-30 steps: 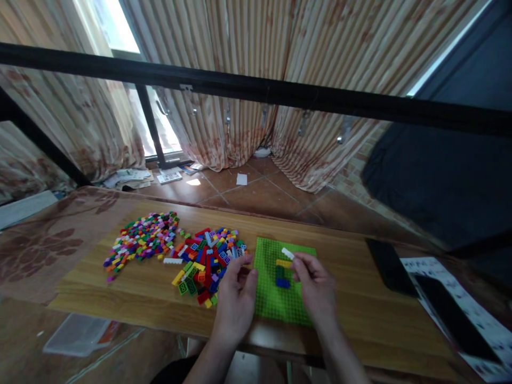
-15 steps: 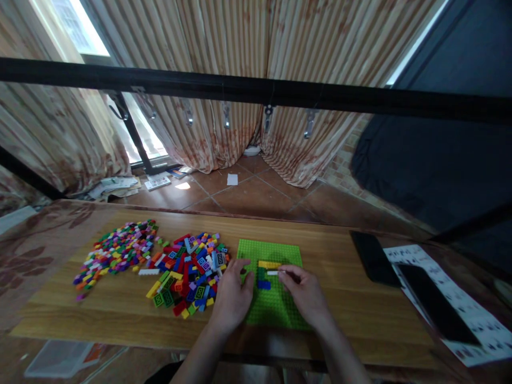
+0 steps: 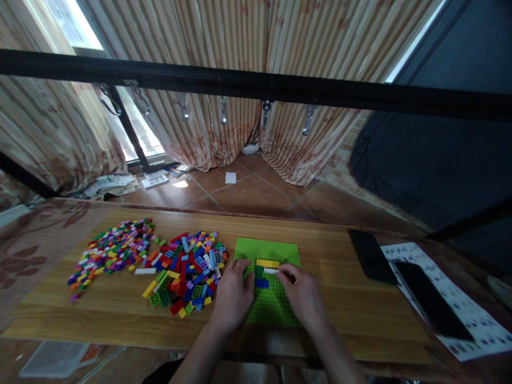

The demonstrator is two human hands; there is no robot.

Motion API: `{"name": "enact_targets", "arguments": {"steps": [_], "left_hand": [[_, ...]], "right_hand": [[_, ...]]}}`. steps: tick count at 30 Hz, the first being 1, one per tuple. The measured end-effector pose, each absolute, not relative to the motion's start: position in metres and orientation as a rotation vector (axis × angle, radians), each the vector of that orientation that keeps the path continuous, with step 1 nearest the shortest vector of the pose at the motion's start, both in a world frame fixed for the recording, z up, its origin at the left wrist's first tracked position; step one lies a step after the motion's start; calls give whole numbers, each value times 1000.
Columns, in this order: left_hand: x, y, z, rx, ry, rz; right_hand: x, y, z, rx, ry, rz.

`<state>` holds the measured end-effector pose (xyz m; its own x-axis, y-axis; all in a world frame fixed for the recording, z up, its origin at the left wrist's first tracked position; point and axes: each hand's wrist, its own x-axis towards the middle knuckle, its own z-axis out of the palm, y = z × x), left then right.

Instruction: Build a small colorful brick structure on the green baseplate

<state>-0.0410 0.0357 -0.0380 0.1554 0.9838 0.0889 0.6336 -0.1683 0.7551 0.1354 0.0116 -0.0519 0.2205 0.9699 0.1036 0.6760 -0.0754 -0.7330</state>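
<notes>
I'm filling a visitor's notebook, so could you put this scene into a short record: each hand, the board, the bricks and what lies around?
Left hand: at the left edge of the green baseplate, nothing seen in its grip
Right hand: holds a white brick by its right end
White brick: over the baseplate; whether pressed down, cannot tell
Bricks on baseplate: yellow bricks, blue bricks
Left of baseplate: pile of larger bricks, then pile of small bricks
Far right: printed sheet, two dark flat objects
</notes>
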Motion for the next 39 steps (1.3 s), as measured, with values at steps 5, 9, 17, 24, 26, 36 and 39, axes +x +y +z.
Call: {"name": "enact_targets", "arguments": {"steps": [5, 9, 17, 24, 26, 36, 39], "left_hand": [[-40, 36, -38, 1897, 1542, 785], [-38, 36, -39, 1921, 1553, 768], [-34, 37, -40, 1939, 1573, 709], [-26, 41, -44, 1981, 1638, 693], [-24, 42, -43, 1967, 1652, 686], [-20, 45, -36, 1951, 1688, 742], [-16, 48, -36, 1933, 1693, 730]], "right_hand": [[136, 14, -51, -1719, -1484, 602], [136, 16, -53, -1660, -1442, 610], [139, 20, -65, -1694, -1494, 541], [135, 21, -62, -1795, -1501, 507], [136, 21, -60, -1810, -1493, 510], [162, 17, -52, -1818, -1302, 494], [157, 19, -53, -1833, -1343, 534]]}}
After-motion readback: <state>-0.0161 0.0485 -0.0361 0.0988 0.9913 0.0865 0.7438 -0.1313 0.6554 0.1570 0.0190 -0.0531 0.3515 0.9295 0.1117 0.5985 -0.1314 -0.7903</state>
